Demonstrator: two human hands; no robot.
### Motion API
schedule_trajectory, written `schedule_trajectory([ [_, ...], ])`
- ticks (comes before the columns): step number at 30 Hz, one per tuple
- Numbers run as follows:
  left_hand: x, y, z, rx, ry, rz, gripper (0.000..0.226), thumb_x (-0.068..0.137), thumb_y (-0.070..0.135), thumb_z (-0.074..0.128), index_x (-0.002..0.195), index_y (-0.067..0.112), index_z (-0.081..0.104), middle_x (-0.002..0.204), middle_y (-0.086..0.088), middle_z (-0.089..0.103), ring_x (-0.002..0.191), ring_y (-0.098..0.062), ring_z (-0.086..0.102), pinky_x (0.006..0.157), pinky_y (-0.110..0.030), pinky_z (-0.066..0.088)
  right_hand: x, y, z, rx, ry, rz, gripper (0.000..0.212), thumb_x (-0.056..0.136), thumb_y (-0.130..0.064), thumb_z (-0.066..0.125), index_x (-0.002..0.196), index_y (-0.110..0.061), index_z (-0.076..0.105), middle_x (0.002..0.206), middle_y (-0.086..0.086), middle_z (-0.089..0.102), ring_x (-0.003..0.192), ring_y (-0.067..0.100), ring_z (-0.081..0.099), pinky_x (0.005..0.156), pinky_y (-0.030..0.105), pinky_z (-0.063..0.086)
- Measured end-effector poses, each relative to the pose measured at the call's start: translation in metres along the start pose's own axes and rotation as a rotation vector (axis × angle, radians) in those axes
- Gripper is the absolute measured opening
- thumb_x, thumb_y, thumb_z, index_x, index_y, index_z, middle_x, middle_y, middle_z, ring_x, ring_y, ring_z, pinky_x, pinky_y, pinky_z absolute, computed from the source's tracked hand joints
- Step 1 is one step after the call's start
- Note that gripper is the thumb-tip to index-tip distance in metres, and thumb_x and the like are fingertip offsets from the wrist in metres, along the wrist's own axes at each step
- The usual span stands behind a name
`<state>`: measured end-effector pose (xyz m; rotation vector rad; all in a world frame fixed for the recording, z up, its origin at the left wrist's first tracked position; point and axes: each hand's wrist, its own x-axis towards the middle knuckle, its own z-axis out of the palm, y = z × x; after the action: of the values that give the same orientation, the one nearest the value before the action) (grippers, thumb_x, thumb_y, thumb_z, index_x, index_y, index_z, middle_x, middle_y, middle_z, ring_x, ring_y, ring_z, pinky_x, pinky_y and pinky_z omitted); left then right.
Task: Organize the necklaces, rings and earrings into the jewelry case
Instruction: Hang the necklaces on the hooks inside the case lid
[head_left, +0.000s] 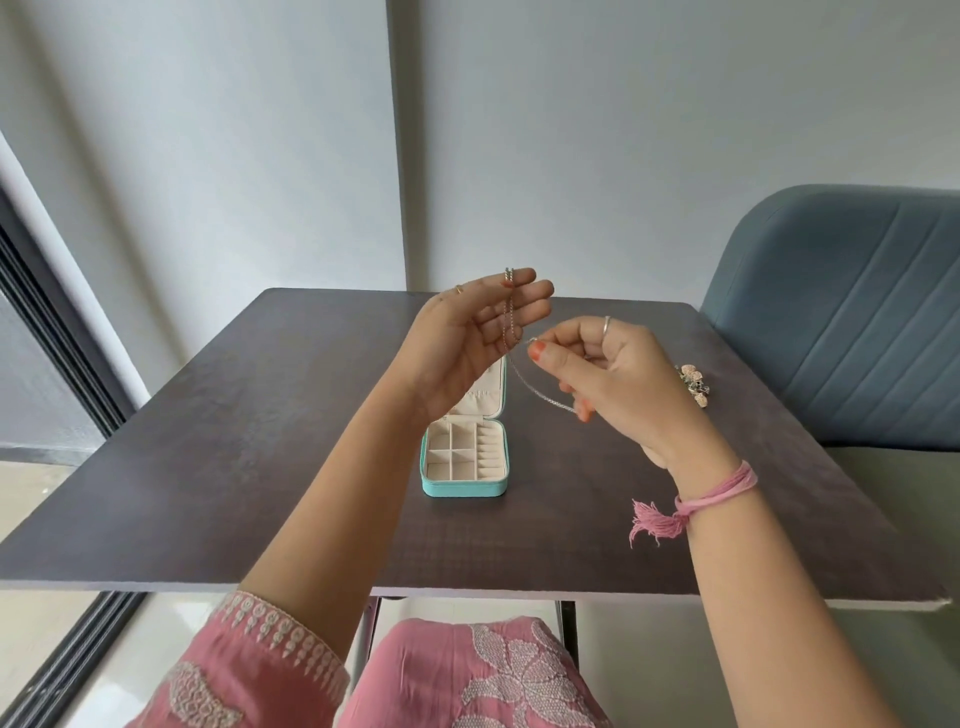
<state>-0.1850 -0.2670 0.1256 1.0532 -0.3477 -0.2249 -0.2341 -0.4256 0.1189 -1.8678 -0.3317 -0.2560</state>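
At the centre of the frame, a teal jewelry case (464, 462) stood open on the dark tabletop (234, 467), its cream compartments bare. Above it, the left hand (467, 332) was spread, a silver necklace (524, 374) draped over its fingers. The right hand (613, 384) pinched the chain. More jewelry (693, 384) lay at right.

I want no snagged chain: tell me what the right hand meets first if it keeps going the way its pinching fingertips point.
Probably the left hand: the right hand pinches the necklace and points at that hand's fingers, where the chain hangs. Depth is unclear.
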Motion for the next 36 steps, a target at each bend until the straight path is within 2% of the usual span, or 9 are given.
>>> schedule_trajectory([
  [4,-0.001,0.005,-0.004,-0.013,0.055,-0.007,0.018,0.095,0.015,0.05,0.102,0.015,0.065,0.096,0.0,0.074,0.091,-0.011,0.07,0.074,-0.021,0.045,-0.002,0.009,-0.005,0.164,0.105,0.077,0.007,0.09,-0.021,0.065,0.087,-0.017,0.069,0.045,-0.016,0.04,0.038,0.003,0.026,0.039,0.016,0.023],
  [8,-0.003,0.009,-0.004,-0.04,0.053,-0.014,0.02,0.095,0.02,0.048,0.1,0.018,0.067,0.086,0.006,0.074,0.074,-0.004,0.069,0.069,-0.021,0.038,-0.002,0.019,-0.008,0.388,0.13,0.176,0.009,0.091,-0.019,0.062,0.087,-0.013,0.067,0.045,-0.011,0.025,0.039,0.005,0.016,0.037,0.018,0.017],
  [12,-0.004,0.015,-0.002,-0.133,-0.022,-0.005,0.037,0.093,0.019,0.035,0.111,0.014,0.066,0.091,0.002,0.074,0.075,-0.005,0.07,0.074,-0.026,0.039,0.0,0.029,-0.001,0.661,0.11,0.296,0.012,0.094,-0.015,0.057,0.087,-0.011,0.066,0.049,-0.006,0.035,0.04,0.006,0.028,0.039,0.018,0.03],
  [17,-0.005,0.014,-0.001,-0.046,-0.129,0.005,0.045,0.091,0.023,0.028,0.124,0.025,0.057,0.108,-0.005,0.071,0.089,-0.012,0.07,0.09,-0.04,0.036,-0.002,0.035,0.013,0.861,0.041,0.321,0.01,0.088,-0.013,0.059,0.087,-0.008,0.068,0.06,0.001,0.055,0.049,0.01,0.051,0.051,0.025,0.051],
  [22,-0.002,0.011,-0.003,0.033,-0.15,-0.004,0.046,0.094,0.026,0.028,0.136,0.028,0.046,0.113,-0.011,0.069,0.09,-0.019,0.07,0.085,-0.037,0.039,-0.003,0.033,0.021,0.948,-0.015,0.27,0.013,0.08,-0.017,0.063,0.09,-0.009,0.068,0.067,0.002,0.061,0.057,0.012,0.058,0.065,0.029,0.056],
  [27,0.003,0.008,-0.006,-0.007,-0.055,0.016,0.041,0.097,0.03,0.035,0.135,0.021,0.046,0.115,-0.01,0.069,0.094,-0.019,0.069,0.077,-0.032,0.039,-0.006,0.034,0.028,0.772,0.007,0.219,0.013,0.082,-0.016,0.065,0.093,-0.009,0.067,0.068,0.002,0.063,0.061,0.013,0.06,0.073,0.028,0.056],
  [31,0.006,0.006,-0.009,0.047,0.05,0.037,0.033,0.098,0.025,0.039,0.129,0.017,0.048,0.117,-0.004,0.069,0.105,-0.015,0.067,0.08,-0.03,0.039,-0.011,0.038,0.034,0.305,0.001,0.102,0.006,0.088,-0.012,0.066,0.094,-0.012,0.068,0.079,0.004,0.071,0.071,0.012,0.066,0.076,0.023,0.055],
  [34,0.007,0.004,-0.012,0.161,0.09,0.039,0.03,0.099,0.022,0.041,0.123,0.014,0.056,0.115,-0.003,0.07,0.107,-0.016,0.066,0.089,-0.033,0.038,-0.015,0.037,0.034,-0.006,-0.066,-0.008,0.006,0.088,-0.021,0.069,0.093,-0.018,0.07,0.086,-0.002,0.073,0.081,0.012,0.068,0.08,0.025,0.055],
  [36,0.005,0.003,-0.012,0.246,0.081,0.039,0.029,0.099,0.022,0.04,0.119,0.012,0.059,0.113,-0.005,0.071,0.107,-0.018,0.067,0.088,-0.034,0.039,-0.016,0.031,0.033,-0.172,-0.075,-0.073,0.012,0.086,-0.028,0.07,0.094,-0.019,0.071,0.086,-0.006,0.072,0.08,0.01,0.067,0.078,0.025,0.055],
])
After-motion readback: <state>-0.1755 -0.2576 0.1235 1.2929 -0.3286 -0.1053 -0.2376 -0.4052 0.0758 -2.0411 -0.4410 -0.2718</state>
